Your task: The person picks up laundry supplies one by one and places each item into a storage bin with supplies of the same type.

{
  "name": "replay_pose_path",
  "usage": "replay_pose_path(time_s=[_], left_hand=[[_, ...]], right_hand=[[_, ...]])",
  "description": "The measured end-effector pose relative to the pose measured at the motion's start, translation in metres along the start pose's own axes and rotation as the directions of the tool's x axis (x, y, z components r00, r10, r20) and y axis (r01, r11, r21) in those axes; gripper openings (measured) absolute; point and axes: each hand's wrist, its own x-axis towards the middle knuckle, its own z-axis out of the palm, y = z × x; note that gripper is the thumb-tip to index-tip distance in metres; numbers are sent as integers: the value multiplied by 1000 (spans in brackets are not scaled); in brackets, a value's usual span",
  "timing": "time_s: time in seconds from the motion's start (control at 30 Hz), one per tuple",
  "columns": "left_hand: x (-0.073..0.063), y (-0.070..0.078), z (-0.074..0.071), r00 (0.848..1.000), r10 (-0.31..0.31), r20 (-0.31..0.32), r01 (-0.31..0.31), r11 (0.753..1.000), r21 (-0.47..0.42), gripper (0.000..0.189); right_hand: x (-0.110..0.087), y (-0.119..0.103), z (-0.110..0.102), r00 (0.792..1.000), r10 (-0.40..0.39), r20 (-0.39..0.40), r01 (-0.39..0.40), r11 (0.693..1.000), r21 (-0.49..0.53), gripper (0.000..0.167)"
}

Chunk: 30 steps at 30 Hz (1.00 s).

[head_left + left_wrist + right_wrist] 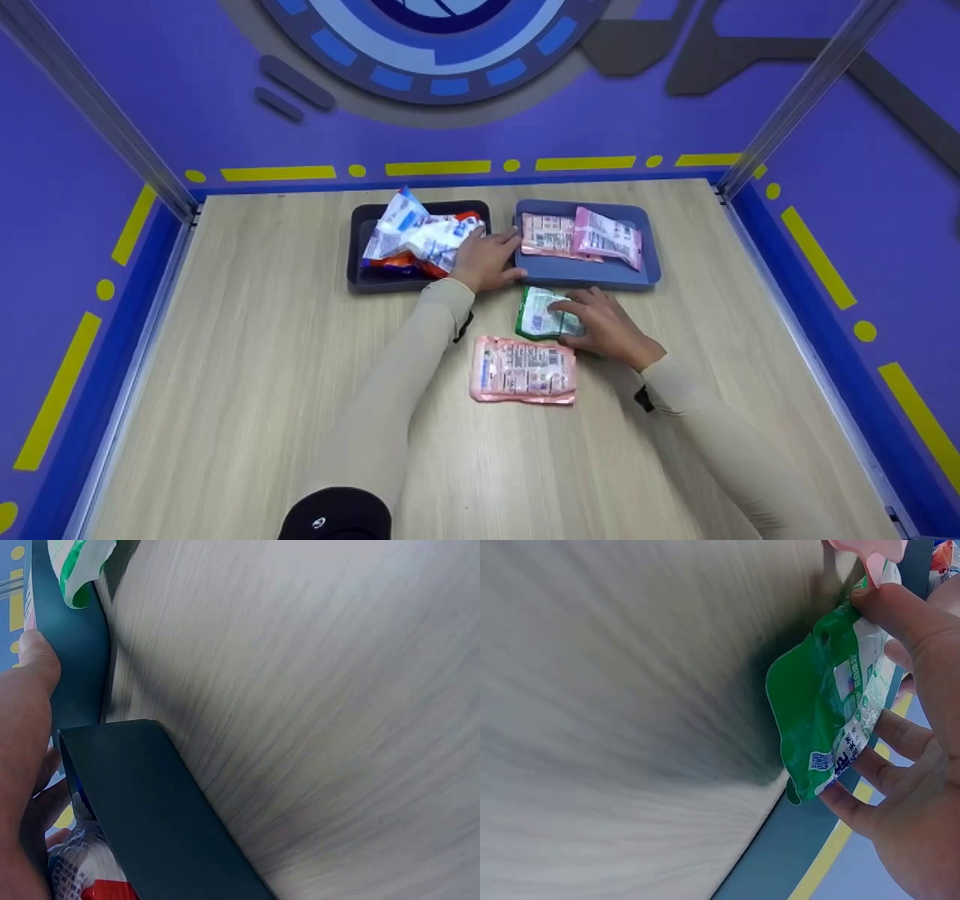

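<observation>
My right hand [606, 322] grips a green-and-white packet [541, 313] in front of the blue-grey tray [585, 279]. In the right wrist view, the thumb is at one end of the packet [817, 705] and the fingers lie along its far side. Between the two trays is my left hand [486, 261], its fingers spread across the right rim of the dark tray [390, 285] and its thumb near the blue-grey tray. A pink packet [523, 370] lies flat on the table, just nearer than the green one.
Several white, red and blue packets [431, 240] are piled in the dark tray. The blue-grey tray holds a peach packet [547, 232] and a pink packet [607, 236], partly overlapping. Purple-blue panels [187, 97] enclose the wooden table [247, 337] at the back and both sides.
</observation>
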Motion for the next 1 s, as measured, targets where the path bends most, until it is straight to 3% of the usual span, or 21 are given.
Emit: replay_pose_path(time_s=[0.53, 1.0], left_hand=[[-1, -2, 0, 1000, 18, -4, -18, 1000, -10, 81], [1, -2, 2, 1000, 16, 9, -16, 1000, 11, 80]], right_hand=[[-9, 0, -6, 998, -21, -66, 24, 999, 39, 53], [-18, 2, -10, 990, -75, -120, 76, 997, 7, 54]])
